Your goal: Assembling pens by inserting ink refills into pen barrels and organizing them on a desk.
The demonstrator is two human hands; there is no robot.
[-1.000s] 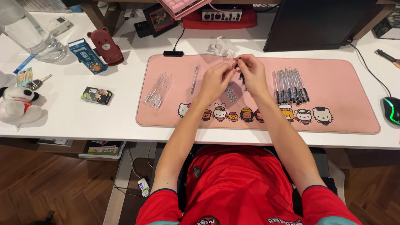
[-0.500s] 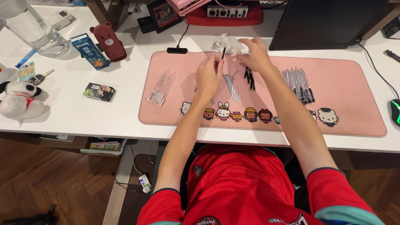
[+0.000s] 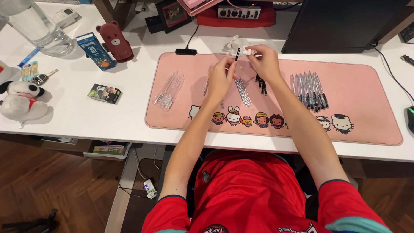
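Note:
My left hand [image 3: 220,78] pinches a thin black pen part [image 3: 237,54] and holds it upright over the far side of the pink desk mat [image 3: 366,125]. Just to its right, the fingertips of my right hand [image 3: 266,64] grip a small white piece [image 3: 247,51]. Below the hands lie a bundle of thin refills [image 3: 244,91] and several short black caps [image 3: 261,83]. Clear pen barrels [image 3: 169,89] lie at the mat's left end. A row of finished pens [image 3: 309,89] lies to the right.
A crumpled clear bag [image 3: 232,43] lies beyond the mat, next to a dark monitor [image 3: 340,23]. To the left are a small card box [image 3: 104,93], a plush dog [image 3: 21,101], keys [image 3: 39,78], a glass jug [image 3: 36,28] and a brown bear case [image 3: 114,41]. A mouse [image 3: 410,118] sits far right.
Both hands have moved from the middle of the mat toward its far edge. The left hand now holds the black part upright and the right hand has the white piece.

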